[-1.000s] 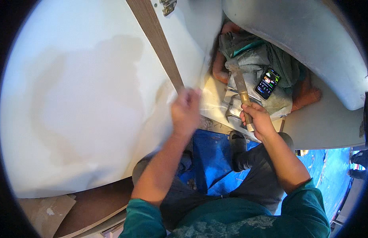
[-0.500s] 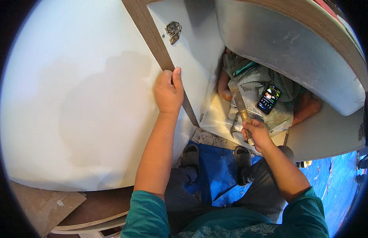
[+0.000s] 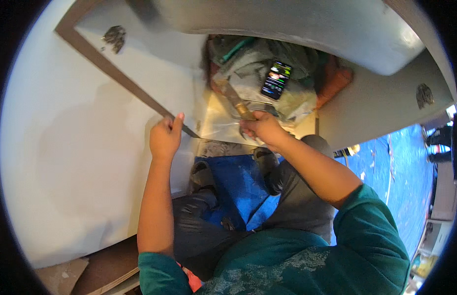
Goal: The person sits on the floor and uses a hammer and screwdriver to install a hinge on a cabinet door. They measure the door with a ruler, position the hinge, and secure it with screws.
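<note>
My left hand (image 3: 164, 140) is closed, its thumb raised, on the brown edge (image 3: 125, 86) of the white cabinet side panel, close to that edge's lower end. In my right hand (image 3: 265, 129) is a chisel (image 3: 232, 93), with a flat dull blade and a brass-coloured collar; my fingers wrap its handle and hide most of it. The blade points away to the upper left, over a crumpled grey-green cloth bundle (image 3: 248, 73) inside the cabinet. On the bundle lies a phone (image 3: 276, 80) with its screen lit, just beyond the tool.
A grey metal basin (image 3: 287, 29) overhangs the cabinet's inside. Metal hinges (image 3: 114, 38) are fixed to the side panels. Beneath my sandalled feet lies a blue sheet (image 3: 243, 184), spreading to the right. Brown boards (image 3: 105, 268) stand at the lower left. A reddish-brown shape (image 3: 334, 81) lies beside the bundle.
The view has shifted, so the cabinet sits further left and higher. My left hand has slid toward the lower end of the panel edge. My right hand still holds the chisel near the phone.
</note>
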`<state>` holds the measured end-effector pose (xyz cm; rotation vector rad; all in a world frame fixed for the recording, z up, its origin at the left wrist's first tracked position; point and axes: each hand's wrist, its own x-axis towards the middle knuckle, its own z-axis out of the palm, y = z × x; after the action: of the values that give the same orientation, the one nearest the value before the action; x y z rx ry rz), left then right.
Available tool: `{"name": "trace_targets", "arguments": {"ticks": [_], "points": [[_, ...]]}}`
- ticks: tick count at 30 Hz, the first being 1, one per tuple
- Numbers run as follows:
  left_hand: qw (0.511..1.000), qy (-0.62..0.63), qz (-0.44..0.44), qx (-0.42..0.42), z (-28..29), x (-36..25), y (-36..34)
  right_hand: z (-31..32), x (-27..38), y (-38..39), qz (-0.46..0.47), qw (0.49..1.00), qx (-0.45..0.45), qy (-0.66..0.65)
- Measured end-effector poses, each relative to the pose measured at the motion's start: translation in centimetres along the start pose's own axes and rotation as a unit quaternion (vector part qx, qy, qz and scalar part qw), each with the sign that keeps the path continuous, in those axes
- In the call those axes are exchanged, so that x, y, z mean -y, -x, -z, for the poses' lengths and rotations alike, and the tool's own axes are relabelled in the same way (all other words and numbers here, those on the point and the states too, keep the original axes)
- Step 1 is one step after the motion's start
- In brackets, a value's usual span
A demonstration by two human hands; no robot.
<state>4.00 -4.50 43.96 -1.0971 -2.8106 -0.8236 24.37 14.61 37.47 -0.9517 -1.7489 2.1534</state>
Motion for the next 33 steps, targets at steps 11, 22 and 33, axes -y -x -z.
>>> {"name": "trace_targets", "arguments": {"ticks": [11,22,33], "points": [[0.968,-0.008,-0.003,0.25,-11.0,0.7,5.3,1.2,0.1,2.0,-0.039,0.999,0.015,0.017],[0.95,0.019,-0.068,0.303,-13.4,4.5,5.9,12.5,4.4,0.1,-0.015,0.897,0.154,0.414],[0.937,0.055,-0.092,0.333,-13.5,4.0,6.3,23.4,-10.8,-0.3,-0.073,0.945,0.152,0.281]]}}
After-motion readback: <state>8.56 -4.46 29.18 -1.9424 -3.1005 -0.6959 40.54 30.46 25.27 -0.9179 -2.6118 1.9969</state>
